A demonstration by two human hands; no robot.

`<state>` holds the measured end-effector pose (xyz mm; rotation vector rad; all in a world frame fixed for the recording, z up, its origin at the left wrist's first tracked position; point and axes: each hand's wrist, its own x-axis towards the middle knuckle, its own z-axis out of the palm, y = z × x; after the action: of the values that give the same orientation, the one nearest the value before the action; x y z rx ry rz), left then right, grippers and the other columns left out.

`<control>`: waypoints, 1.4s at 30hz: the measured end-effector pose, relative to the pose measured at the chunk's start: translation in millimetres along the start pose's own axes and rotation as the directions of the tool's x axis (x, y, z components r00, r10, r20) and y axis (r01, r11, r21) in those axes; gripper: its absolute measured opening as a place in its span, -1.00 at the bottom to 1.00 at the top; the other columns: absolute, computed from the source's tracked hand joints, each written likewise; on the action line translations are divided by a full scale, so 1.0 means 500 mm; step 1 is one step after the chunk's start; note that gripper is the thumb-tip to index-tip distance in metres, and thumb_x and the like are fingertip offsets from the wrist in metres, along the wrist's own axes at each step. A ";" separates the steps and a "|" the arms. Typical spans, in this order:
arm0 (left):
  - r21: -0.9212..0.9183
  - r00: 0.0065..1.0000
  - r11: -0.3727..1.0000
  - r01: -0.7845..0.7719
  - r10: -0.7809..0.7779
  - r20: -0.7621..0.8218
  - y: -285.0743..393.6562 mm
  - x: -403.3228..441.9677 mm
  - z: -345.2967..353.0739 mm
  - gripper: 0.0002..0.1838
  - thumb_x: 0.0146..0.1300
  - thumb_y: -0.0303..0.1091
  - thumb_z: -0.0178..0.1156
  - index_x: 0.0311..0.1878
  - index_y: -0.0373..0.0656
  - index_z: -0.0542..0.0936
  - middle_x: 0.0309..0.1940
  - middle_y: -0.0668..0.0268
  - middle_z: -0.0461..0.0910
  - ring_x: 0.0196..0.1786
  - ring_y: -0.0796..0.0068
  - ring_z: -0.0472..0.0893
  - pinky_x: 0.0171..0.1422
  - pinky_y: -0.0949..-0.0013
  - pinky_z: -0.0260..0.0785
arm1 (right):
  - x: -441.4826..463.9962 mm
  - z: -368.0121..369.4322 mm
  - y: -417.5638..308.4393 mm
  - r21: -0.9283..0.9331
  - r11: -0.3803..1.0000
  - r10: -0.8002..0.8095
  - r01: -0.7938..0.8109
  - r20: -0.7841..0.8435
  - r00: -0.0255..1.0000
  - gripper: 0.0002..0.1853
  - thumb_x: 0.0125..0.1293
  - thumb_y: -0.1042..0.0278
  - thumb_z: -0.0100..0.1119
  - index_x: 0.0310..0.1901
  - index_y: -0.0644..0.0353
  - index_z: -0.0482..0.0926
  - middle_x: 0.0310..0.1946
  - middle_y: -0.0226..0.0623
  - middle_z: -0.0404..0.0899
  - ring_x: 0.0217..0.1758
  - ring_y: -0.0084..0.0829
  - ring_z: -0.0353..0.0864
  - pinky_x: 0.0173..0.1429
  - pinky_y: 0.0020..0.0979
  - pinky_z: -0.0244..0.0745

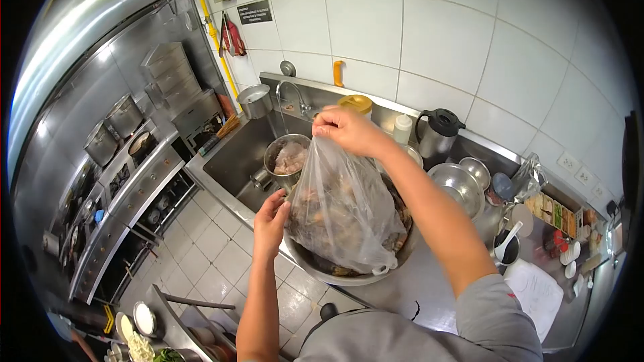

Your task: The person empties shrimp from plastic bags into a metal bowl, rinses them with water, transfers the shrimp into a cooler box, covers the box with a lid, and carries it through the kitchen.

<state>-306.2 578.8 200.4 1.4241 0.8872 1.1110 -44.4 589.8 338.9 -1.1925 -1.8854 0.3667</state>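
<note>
My right hand is raised above a big metal bowl, its fingers pinched on the top of a clear plastic bag. The bag hangs down into the bowl and brownish food shows through and around it; what exactly the food is I cannot tell. Beside the bag's left side, my left hand is held with its fingers apart, holding nothing. Just behind the bag, a metal pot with pale pinkish food stands in the sink under the faucet.
Another pot sits at the sink's back corner. Right of the bowl are a thermal jug, a squeeze bottle, metal bowls and a white cutting board. A stove with pots lines the left side.
</note>
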 end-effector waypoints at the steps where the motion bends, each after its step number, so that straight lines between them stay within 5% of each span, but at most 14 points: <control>1: 0.011 0.999 1.000 -0.014 0.014 0.032 0.003 0.000 0.000 -0.64 0.41 -0.33 0.17 0.19 -0.31 0.53 -0.07 0.33 0.61 -0.07 0.61 0.54 0.07 0.51 0.38 | -0.009 -0.013 -0.033 -0.004 0.999 -0.044 0.043 -0.022 0.999 -0.79 0.33 0.28 0.18 -0.28 0.28 0.61 -0.35 -0.24 0.57 -0.25 -0.30 0.56 -0.11 -0.32 0.43; 4: -0.004 0.993 0.999 0.041 -0.040 0.109 -0.016 -0.002 -0.006 -0.69 0.38 -0.35 0.20 0.10 -0.30 0.60 -0.07 0.33 0.61 -0.12 0.61 0.55 0.04 0.51 0.39 | -0.070 -0.047 -0.063 -0.148 0.976 -0.163 0.159 -0.015 0.987 -0.78 0.34 0.26 0.17 -0.29 0.26 0.60 -0.38 -0.24 0.54 -0.25 -0.23 0.53 -0.09 -0.28 0.43; 7: 0.095 0.975 0.991 0.093 -0.110 0.195 -0.045 -0.021 0.002 -0.75 0.35 -0.38 0.24 0.03 -0.27 0.64 -0.09 0.36 0.62 -0.12 0.63 0.56 0.04 0.51 0.40 | -0.184 -0.059 -0.006 -0.216 0.976 0.010 0.028 0.173 0.985 -0.81 0.35 0.27 0.16 -0.27 0.22 0.62 -0.35 -0.27 0.58 -0.23 -0.28 0.57 -0.09 -0.31 0.45; 12: 0.355 0.958 0.897 -0.264 0.203 0.200 -0.046 -0.033 0.007 -0.70 0.22 -0.41 0.33 0.02 -0.25 0.64 -0.04 0.20 0.62 0.00 0.35 0.61 0.11 0.33 0.46 | -0.416 -0.056 0.113 -0.095 0.947 0.320 -0.308 0.383 0.867 -0.84 0.26 0.33 0.30 -0.18 0.17 0.67 -0.33 -0.30 0.66 -0.22 -0.42 0.63 -0.09 -0.37 0.50; 14: 0.492 0.933 0.792 -0.361 0.298 0.203 -0.044 -0.028 0.004 -0.68 0.19 -0.40 0.34 0.02 -0.24 0.63 -0.03 0.15 0.62 0.02 0.28 0.61 0.12 0.29 0.46 | -0.449 -0.046 0.118 -0.055 0.911 0.402 -0.409 0.344 0.849 -0.83 0.25 0.32 0.32 -0.16 0.16 0.67 -0.28 -0.31 0.65 -0.22 -0.45 0.61 -0.08 -0.39 0.50; 16: 0.464 0.972 0.878 -0.121 0.010 0.235 -0.058 -0.021 -0.003 -0.65 0.17 -0.36 0.36 0.03 -0.23 0.63 -0.02 0.10 0.61 0.00 0.20 0.62 0.11 0.25 0.46 | -0.461 -0.042 0.123 -0.005 0.861 0.486 -0.508 0.301 0.821 -0.82 0.24 0.32 0.33 -0.14 0.14 0.67 -0.23 -0.33 0.64 -0.21 -0.47 0.58 -0.07 -0.40 0.49; 18: 0.505 0.967 0.851 -0.147 0.016 0.255 -0.077 -0.019 -0.013 -0.65 0.19 -0.34 0.36 0.03 -0.22 0.64 -0.01 0.14 0.61 -0.06 0.26 0.63 0.05 0.30 0.47 | -0.452 -0.038 0.131 -0.073 0.901 0.432 -0.427 0.081 0.898 -0.71 0.24 0.31 0.34 -0.01 0.14 0.64 -0.08 -0.32 0.59 -0.19 -0.49 0.52 -0.04 -0.43 0.48; 21: 0.372 0.970 0.902 0.220 -0.244 0.017 -0.063 -0.015 -0.015 -0.66 0.24 -0.37 0.31 0.05 -0.28 0.62 -0.19 0.22 0.66 -0.21 0.47 0.62 -0.07 0.41 0.47 | -0.435 -0.018 0.179 -0.081 0.923 0.365 -0.377 -0.133 0.921 -0.56 0.25 0.26 0.33 0.14 0.19 0.55 0.02 -0.27 0.53 -0.20 -0.44 0.50 -0.04 -0.41 0.47; 23: 0.346 0.974 0.918 0.195 -0.222 0.042 -0.105 0.000 -0.041 -0.66 0.24 -0.39 0.30 0.06 -0.31 0.61 -0.21 0.22 0.66 -0.22 0.49 0.61 -0.08 0.41 0.47 | -0.408 -0.008 0.205 -0.108 0.931 0.319 -0.349 -0.227 0.920 -0.53 0.26 0.24 0.32 0.17 0.21 0.53 0.02 -0.26 0.53 -0.21 -0.43 0.50 -0.06 -0.40 0.47; 25: 0.266 0.952 0.932 0.246 -0.283 0.113 -0.102 0.011 -0.053 -0.62 0.24 -0.47 0.25 0.12 -0.36 0.56 -0.25 0.26 0.65 -0.23 0.54 0.60 -0.11 0.45 0.45 | -0.377 0.004 0.226 -0.107 0.856 0.487 -0.506 -0.162 0.858 -0.56 0.25 0.23 0.30 0.12 0.24 0.55 -0.13 -0.25 0.60 -0.31 -0.38 0.51 -0.13 -0.37 0.47; 29: 0.188 0.932 0.945 0.269 -0.304 0.195 -0.117 0.032 -0.063 -0.56 0.24 -0.57 0.17 0.21 -0.32 0.49 -0.34 0.35 0.59 -0.30 0.61 0.55 -0.19 0.49 0.39 | -0.324 0.010 0.264 -0.153 0.862 0.486 -0.483 -0.018 0.874 -0.69 0.24 0.23 0.29 -0.06 0.24 0.63 -0.37 -0.20 0.62 -0.41 -0.32 0.52 -0.20 -0.35 0.46; 34: 0.159 0.968 0.960 0.230 -0.242 0.064 -0.132 0.060 -0.035 -0.56 0.24 -0.62 0.13 0.22 -0.27 0.49 -0.35 0.39 0.54 -0.36 0.62 0.51 -0.30 0.55 0.32 | -0.242 0.013 0.279 -0.229 0.904 0.321 -0.361 -0.194 0.927 -0.79 0.25 0.25 0.22 -0.37 0.26 0.60 -0.43 -0.03 0.58 -0.34 -0.07 0.58 -0.26 -0.18 0.40; 36: -0.161 0.961 0.948 0.275 -0.266 0.074 -0.142 0.104 -0.033 -0.55 0.24 -0.64 0.11 0.22 -0.25 0.48 -0.33 0.38 0.54 -0.35 0.59 0.52 -0.30 0.55 0.35 | -0.190 0.011 0.297 -0.215 0.935 0.206 -0.283 -0.321 0.924 -0.78 0.25 0.28 0.27 -0.35 0.30 0.58 -0.52 -0.09 0.50 -0.46 -0.27 0.44 -0.27 -0.30 0.38; 42: -0.325 0.988 0.933 0.156 -0.144 0.063 0.025 0.186 0.063 -0.53 0.22 -0.66 0.06 0.23 -0.28 0.44 -0.29 0.34 0.56 -0.31 0.58 0.53 -0.20 0.50 0.40 | -0.063 -0.045 0.206 -0.158 0.915 0.289 -0.372 -0.385 0.876 -0.77 0.27 0.22 0.21 -0.39 0.22 0.62 -0.52 -0.05 0.56 -0.47 -0.07 0.53 -0.29 -0.20 0.41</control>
<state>-250.0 655.5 227.6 1.0795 0.7300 1.0563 40.1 610.9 271.9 -1.6291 -1.4331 0.1040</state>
